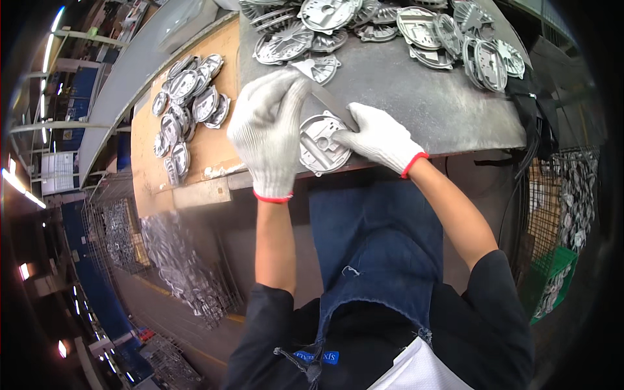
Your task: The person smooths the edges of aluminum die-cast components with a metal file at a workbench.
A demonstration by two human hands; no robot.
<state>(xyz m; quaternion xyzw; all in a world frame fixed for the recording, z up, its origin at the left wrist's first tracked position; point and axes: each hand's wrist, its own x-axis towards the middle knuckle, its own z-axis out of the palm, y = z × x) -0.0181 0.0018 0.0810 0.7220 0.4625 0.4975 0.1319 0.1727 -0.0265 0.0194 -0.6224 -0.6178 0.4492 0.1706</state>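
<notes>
A round silver metal casting (314,153) with raised ribs and a centre hole lies at the bench's near edge. Just above it, a flat grey file (333,103) slants between my hands. My left hand (270,123), in a white knit glove with a red cuff, is closed in a fist at the file's upper left end. Gloved the same way, my right hand (380,138) grips the lower right end, its thumb over the casting. Whether the file touches the casting is hard to tell.
Silver castings (284,44) are heaped at the back of the grey bench (448,117), with another heap (490,64) at the far right. More castings (184,83) lie on brown cardboard (218,146) at left. Wire cages (185,260) of metal parts and a green crate (552,283) stand below.
</notes>
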